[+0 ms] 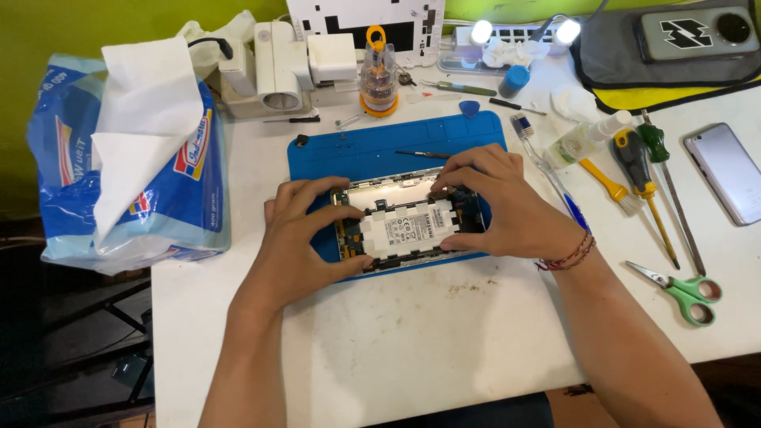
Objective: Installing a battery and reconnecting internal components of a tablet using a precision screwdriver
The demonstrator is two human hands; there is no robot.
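1. Two hands are laid on an opened tablet (404,226), which lies on a blue mat (372,150) on the white tabletop (396,349).
2. The tablet is seen with its back removed; a white battery (408,230) fills its middle, and circuit parts are exposed at both ends.
3. The left hand (297,238) is wrapped around the tablet's left end, with the fingers curled over the far edge and the thumb pressed against the near edge.
4. The right hand (495,202) is spread over the tablet's right end; its fingertips are bent down onto the far right corner, and the thumb is set on the near edge. Whether anything small is pinched there cannot be told.
5. A thin dark tool (424,154) is left on the mat just behind the tablet.
6. Left of the mat, a blue pack of tissues (182,214) is stood, with a white sheet (143,111) pulled up out of it.
7. Right of the mat, a toothbrush (539,158), a small clear bottle (587,139), a yellow brush (606,184) and two screwdrivers (646,182) are laid out.
8. Green-handled scissors (682,289) are placed nearer the front edge, right of the mat, and a silver phone (725,173) is set further right.
9. Behind the mat, a round orange-based holder of screwdriver bits (378,79) is stood upright.
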